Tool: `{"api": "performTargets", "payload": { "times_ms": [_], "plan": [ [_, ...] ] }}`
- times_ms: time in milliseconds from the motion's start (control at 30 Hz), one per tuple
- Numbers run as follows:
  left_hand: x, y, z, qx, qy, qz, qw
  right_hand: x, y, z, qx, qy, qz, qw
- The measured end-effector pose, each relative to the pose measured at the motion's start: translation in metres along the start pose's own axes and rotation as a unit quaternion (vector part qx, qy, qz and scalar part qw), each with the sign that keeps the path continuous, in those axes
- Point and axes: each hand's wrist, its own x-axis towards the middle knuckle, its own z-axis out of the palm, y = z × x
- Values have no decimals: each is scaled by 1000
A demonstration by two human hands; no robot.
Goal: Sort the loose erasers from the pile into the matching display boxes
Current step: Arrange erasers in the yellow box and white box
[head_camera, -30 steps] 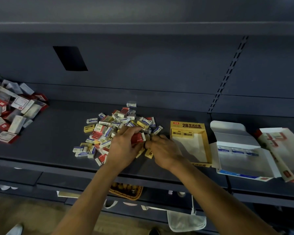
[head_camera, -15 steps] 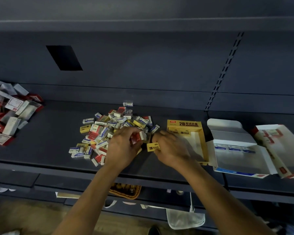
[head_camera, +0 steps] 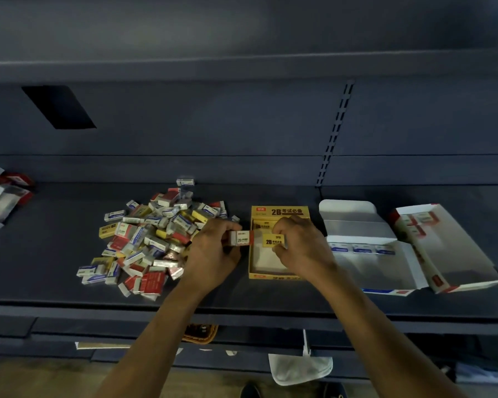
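Note:
A pile of loose erasers (head_camera: 153, 239) in yellow, red and blue-white wrappers lies on the dark shelf. My left hand (head_camera: 213, 254) grips a red-and-white eraser (head_camera: 242, 237) just right of the pile. My right hand (head_camera: 299, 245) pinches a yellow 2B eraser (head_camera: 273, 241) above the open yellow display box (head_camera: 279, 211). To the right stand a blue-white display box (head_camera: 357, 225) holding a row of blue erasers, and a red-white display box (head_camera: 449, 254) with a few red erasers at its back.
More red and white boxes (head_camera: 3, 196) lie at the shelf's far left. The shelf's front edge (head_camera: 242, 308) runs below my wrists. A slotted upright (head_camera: 334, 133) divides the back panel. Lower shelves hold a woven basket (head_camera: 200, 333).
Both hands have lifted out of the pile and moved right. The right hand carried the yellow eraser over the yellow box. The left hand now holds a red-and-white eraser clear of the pile.

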Motion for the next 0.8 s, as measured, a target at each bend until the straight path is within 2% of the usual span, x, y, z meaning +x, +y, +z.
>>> {"api": "performTargets", "payload": {
  "times_ms": [200, 400, 500, 633, 800],
  "plan": [
    [12, 17, 17, -21, 11, 3, 1000, 3, 28, -12, -20, 27, 12, 999],
    [22, 27, 36, 5, 27, 19, 999, 4, 51, -25, -17, 48, 31, 998],
    [27, 33, 44, 20, 32, 37, 999, 5, 59, -28, -13, 43, 35, 998],
    [32, 33, 53, 29, 42, 4, 999, 10, 64, -29, -24, 32, 23, 999],
    [27, 33, 61, 39, 37, 6, 999, 21, 60, -26, -69, 11, 2, 998]
  ]
}}
